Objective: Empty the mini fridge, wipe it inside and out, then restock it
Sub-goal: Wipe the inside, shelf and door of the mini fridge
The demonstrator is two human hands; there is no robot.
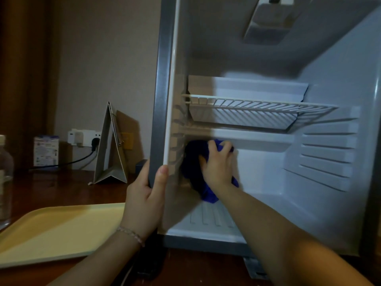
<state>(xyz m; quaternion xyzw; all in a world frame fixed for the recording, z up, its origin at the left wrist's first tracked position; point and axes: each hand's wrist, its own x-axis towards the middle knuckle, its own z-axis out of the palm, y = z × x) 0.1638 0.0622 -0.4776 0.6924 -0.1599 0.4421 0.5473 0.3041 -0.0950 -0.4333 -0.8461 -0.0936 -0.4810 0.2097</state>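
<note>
White moulded plastic lines the inside of the mini fridge (268,172), which stands on a dark, glossy wooden counter (61,188) with its front towards the camera. The fridge's outer frame is dull grey metal, with a straight vertical left edge. Inside, a white wire shelf (257,106) of thin parallel bars spans the width about halfway up, and nothing lies on it. The right inner wall carries horizontal ribbed ledges, and the floor has shallow raised ridges.

The right hand (218,162) presses a crumpled dark blue cloth (193,159) against the lower left inner wall, just under the shelf; the fingers curl over the soft bunched fabric, and a fold of it hangs down below the wrist. The left hand (144,201) grips the grey left edge of the frame, thumb on the front face and fingers wrapped round the outside. A beaded bracelet (129,234) circles that wrist.

Left of the fridge lies a flat pale yellow tray (51,234) with rounded corners. Behind it a folded card stand (111,145) forms a tent shape, near a small printed box (46,150) and a white wall socket (84,138) with a black cable. A clear plastic bottle (5,178) stands at the far left edge.
</note>
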